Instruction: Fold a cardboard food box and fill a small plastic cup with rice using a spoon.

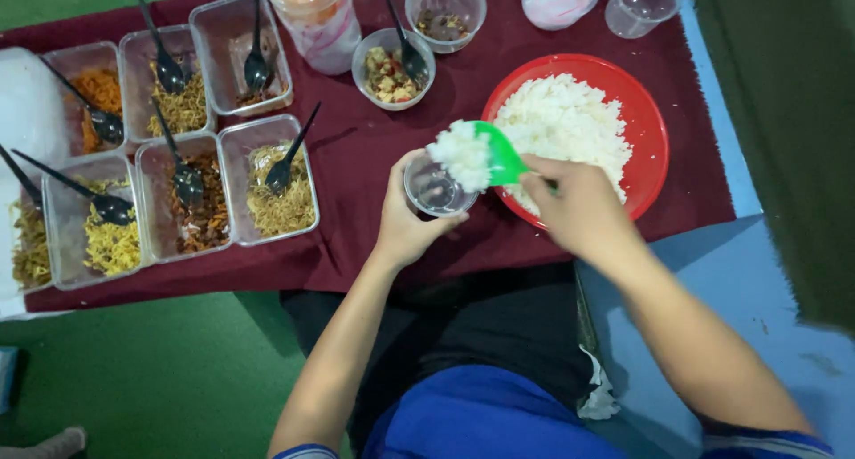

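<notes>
Rice (461, 154) heaped on green scoop (499, 152), gripped in right hand (579, 205), poised over small clear cup (434, 190) clasped by left hand (405, 223) beside red bowl (655, 129) on maroon cloth (356, 147); best tipped slowly, cup kept level.
</notes>
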